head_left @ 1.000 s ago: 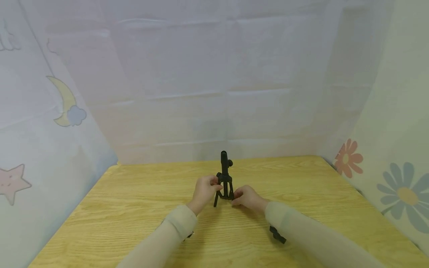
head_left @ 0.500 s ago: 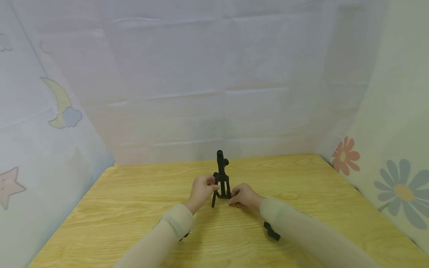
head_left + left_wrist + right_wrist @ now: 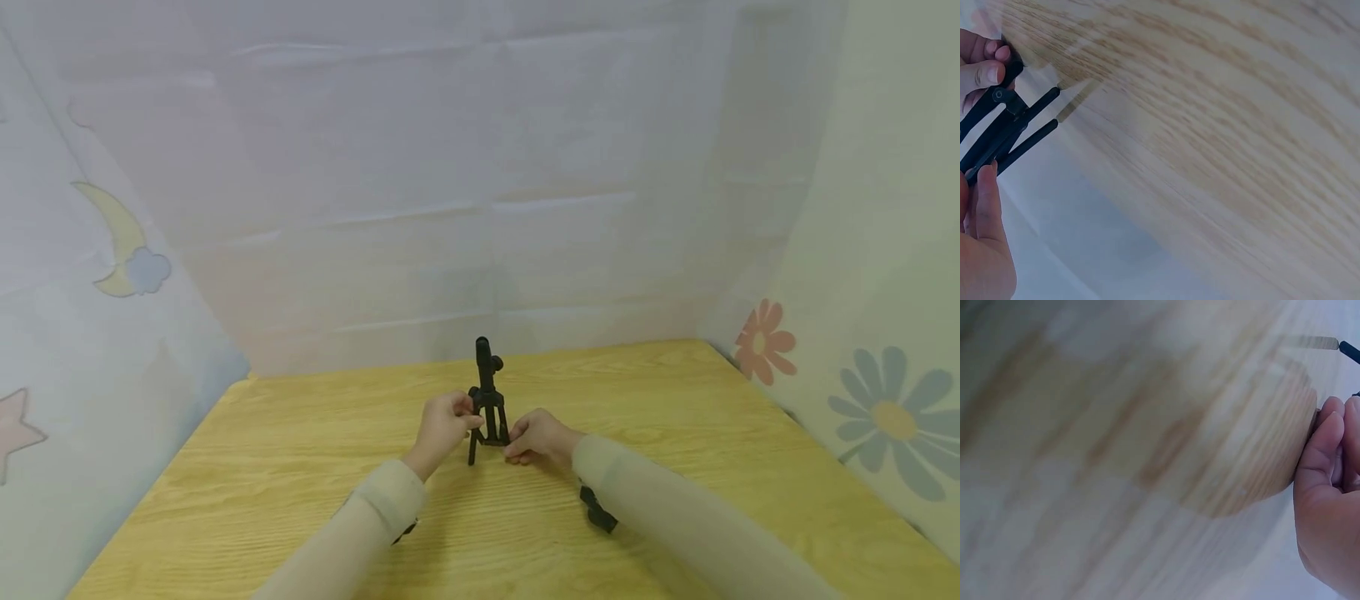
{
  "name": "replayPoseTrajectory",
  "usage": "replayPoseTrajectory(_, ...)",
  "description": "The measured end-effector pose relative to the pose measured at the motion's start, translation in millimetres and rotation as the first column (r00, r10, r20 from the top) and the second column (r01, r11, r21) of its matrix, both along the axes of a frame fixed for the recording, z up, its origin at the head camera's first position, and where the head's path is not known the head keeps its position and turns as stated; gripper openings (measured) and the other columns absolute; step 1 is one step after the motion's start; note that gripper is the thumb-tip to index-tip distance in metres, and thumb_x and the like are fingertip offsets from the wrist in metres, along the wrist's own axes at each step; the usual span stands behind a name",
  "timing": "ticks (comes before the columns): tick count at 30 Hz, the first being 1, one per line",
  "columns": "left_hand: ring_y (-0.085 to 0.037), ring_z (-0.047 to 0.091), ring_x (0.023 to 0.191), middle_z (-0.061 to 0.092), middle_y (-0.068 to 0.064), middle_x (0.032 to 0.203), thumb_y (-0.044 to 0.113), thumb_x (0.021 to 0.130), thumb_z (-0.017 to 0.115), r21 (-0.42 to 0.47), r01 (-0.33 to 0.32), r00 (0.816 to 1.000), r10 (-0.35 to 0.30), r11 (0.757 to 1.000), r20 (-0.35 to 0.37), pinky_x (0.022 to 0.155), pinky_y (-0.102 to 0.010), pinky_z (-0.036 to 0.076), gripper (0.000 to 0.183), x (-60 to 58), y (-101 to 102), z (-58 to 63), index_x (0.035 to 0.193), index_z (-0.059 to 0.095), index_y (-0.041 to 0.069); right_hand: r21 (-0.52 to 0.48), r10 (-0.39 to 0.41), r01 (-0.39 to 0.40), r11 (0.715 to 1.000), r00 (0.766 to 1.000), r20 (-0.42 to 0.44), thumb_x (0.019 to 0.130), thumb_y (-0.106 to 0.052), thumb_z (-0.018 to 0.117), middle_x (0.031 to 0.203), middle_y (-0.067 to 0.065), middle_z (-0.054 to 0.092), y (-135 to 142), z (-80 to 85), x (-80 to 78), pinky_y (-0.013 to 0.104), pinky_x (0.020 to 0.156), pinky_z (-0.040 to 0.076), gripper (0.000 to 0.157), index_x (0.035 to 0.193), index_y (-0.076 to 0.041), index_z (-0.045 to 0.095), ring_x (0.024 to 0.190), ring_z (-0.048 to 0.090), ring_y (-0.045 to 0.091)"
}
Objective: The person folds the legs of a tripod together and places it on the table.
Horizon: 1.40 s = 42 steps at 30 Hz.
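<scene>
A small black tripod [image 3: 489, 408] stands upright on the wooden table, its legs partly spread. My left hand [image 3: 441, 429] grips it at the top of the leg on the left, thumb and fingers around it. On the other side my right hand [image 3: 540, 437] pinches the lower end of the right leg, close over the tabletop. In the left wrist view the tripod [image 3: 1007, 128] lies between the left hand [image 3: 985, 231] and the right fingers, with two leg tips pointing out. The right wrist view shows the right hand [image 3: 1329, 500] with fingertips together near one dark leg tip [image 3: 1350, 352].
The wooden table [image 3: 300, 450] reaches back to a pale creased backdrop [image 3: 420, 208]. Printed side panels stand left and right, with a moon [image 3: 112, 237] and flowers [image 3: 892, 421]. Dark wrist devices [image 3: 596, 510] show beneath the sleeves.
The head view has turned slightly, so the tripod, hands and backdrop all sit farther left in it. Both hands keep the same hold on the tripod.
</scene>
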<state>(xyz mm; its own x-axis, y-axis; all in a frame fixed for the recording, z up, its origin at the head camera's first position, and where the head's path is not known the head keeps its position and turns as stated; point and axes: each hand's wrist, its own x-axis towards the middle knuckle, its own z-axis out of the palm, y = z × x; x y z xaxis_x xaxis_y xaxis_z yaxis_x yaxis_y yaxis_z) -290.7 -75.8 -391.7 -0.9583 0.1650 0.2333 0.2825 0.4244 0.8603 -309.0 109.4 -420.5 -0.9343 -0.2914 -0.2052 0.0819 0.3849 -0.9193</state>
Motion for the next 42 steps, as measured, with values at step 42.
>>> replayPoseTrajectory(42, -0.025, 0.067, 0.08, 0.069, -0.016, 0.089, -0.001, 0.085, 0.072, -0.111, 0.015, 0.998, -0.021, 0.994, -0.052, 0.067, -0.035, 0.054, 0.009, -3.0, -10, -0.4, 0.088, 0.065, -0.006, 0.006, 0.045, -0.045, 0.999, 0.998, -0.044, 0.084, 0.012, 0.067, 0.07, 0.011, 0.065, -11, 0.0, 2.3, 0.027, 0.054, 0.056, 0.008, 0.091, 0.01, 0.064, 0.053, 0.06, 0.012)
